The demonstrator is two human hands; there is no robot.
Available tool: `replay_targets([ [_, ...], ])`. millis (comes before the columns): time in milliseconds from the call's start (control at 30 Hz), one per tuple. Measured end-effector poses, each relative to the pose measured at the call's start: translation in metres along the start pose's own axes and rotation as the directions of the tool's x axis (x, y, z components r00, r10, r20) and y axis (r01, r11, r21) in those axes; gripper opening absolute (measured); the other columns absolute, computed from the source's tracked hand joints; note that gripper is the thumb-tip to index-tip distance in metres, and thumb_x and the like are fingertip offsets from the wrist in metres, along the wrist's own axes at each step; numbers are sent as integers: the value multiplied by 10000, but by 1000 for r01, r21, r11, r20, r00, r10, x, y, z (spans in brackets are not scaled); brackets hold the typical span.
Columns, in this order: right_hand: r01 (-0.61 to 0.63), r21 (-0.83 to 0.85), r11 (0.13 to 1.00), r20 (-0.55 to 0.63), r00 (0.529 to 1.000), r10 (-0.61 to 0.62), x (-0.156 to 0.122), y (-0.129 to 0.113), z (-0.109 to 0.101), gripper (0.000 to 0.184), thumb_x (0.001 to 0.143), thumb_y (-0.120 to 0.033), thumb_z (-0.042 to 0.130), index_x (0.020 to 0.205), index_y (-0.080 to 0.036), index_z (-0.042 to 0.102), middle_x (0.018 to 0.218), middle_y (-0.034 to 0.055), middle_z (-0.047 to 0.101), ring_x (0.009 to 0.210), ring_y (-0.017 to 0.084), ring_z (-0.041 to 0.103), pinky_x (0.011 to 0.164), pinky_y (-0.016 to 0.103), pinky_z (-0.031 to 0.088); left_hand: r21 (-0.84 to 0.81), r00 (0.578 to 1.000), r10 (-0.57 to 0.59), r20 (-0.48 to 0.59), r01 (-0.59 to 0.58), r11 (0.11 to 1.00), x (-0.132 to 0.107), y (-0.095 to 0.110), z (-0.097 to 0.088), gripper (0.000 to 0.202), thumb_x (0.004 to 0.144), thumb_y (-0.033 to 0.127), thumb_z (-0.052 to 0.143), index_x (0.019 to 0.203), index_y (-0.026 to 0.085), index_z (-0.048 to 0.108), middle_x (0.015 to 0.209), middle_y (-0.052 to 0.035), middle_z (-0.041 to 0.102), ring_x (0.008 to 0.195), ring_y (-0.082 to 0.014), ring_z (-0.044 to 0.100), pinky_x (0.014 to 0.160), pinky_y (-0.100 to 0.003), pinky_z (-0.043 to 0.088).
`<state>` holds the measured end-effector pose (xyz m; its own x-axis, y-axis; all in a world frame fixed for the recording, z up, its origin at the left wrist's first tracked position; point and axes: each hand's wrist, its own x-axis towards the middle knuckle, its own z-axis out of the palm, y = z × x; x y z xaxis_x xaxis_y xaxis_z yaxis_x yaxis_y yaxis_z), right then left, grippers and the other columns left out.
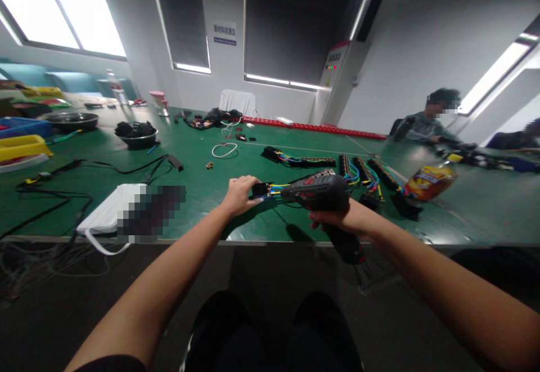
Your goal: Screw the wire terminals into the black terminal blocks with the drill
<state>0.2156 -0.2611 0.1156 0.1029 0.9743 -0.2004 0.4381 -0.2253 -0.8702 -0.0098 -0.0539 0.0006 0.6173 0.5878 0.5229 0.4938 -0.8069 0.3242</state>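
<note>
My left hand (240,195) grips a small black connector block (260,190) just above the table's front part. Yellow and blue wires run from the block's right side. In my right hand (337,218) is a black cordless drill (318,191), its nose pointing left at the wired end of the block. Whether the bit touches the block is too small to tell. Behind the drill lies a perforated strip (323,173), partly covered by it. Several black socket strips with coloured wires, such as this strip (346,166), lie to the right.
A drink bottle (432,182) lies tilted at the right, and a co-worker (430,121) sits beyond it. At the left are a white box (112,206), black cables (84,164) and a metal bowl (135,138). Small brass-coloured parts (210,165) lie behind my left hand.
</note>
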Motion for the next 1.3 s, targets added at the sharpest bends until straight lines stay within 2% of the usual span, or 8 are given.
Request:
replay_targets([
  [167, 52, -26, 998, 4, 999, -52, 0, -1, 2, 286, 661, -349, 791, 841, -173, 657, 720, 52, 708, 613, 184, 626, 569, 317, 514, 7, 1000, 2, -5, -2, 1000, 0, 0, 0, 381, 778, 425, 706, 1092, 251, 576, 1099, -47, 662, 1060, -273, 579, 872, -390, 342],
  [400, 197, -93, 976, 6, 980, -197, -3, -8, 4, 284, 649, -327, 774, 856, -200, 627, 685, 1, 666, 597, 176, 598, 545, 306, 498, -11, 1000, -12, -3, 12, 1000, 1, -1, -1, 365, 775, 390, 702, 1087, 250, 573, 1099, -46, 663, 1070, -269, 588, 886, -393, 354],
  [533, 163, -58, 985, -39, 985, -165, -7, -9, 4, 306, 664, -335, 761, 904, -195, 633, 702, 9, 673, 582, 168, 582, 532, 301, 482, -30, 999, -35, 11, 36, 999, 1, -3, -1, 373, 768, 381, 707, 1089, 247, 573, 1110, -46, 659, 1066, -269, 596, 884, -398, 365],
  [833, 152, -1, 988, -74, 986, -152, -6, 2, 4, 279, 661, -321, 769, 872, -184, 648, 725, 28, 695, 599, 168, 593, 536, 298, 480, -49, 996, -78, 35, 80, 996, 2, -6, 1, 407, 740, 348, 734, 1099, 241, 577, 1110, -36, 661, 1049, -259, 605, 896, -392, 400],
  [1100, 101, 120, 988, -138, 987, -84, -9, 11, 1, 320, 638, -355, 800, 854, -174, 648, 726, 45, 703, 650, 186, 630, 595, 317, 501, -55, 997, -74, 32, 76, 996, 2, -8, 3, 441, 734, 326, 727, 1140, 246, 572, 1142, -43, 655, 1061, -267, 607, 917, -403, 414],
  [1300, 114, 156, 981, -131, 987, -93, -12, 22, 3, 347, 598, -375, 820, 835, -188, 649, 719, 40, 699, 687, 211, 651, 641, 351, 517, -68, 993, -113, 40, 116, 991, 3, -9, 4, 456, 736, 347, 719, 1153, 230, 573, 1164, -59, 656, 1061, -267, 610, 908, -397, 435],
])
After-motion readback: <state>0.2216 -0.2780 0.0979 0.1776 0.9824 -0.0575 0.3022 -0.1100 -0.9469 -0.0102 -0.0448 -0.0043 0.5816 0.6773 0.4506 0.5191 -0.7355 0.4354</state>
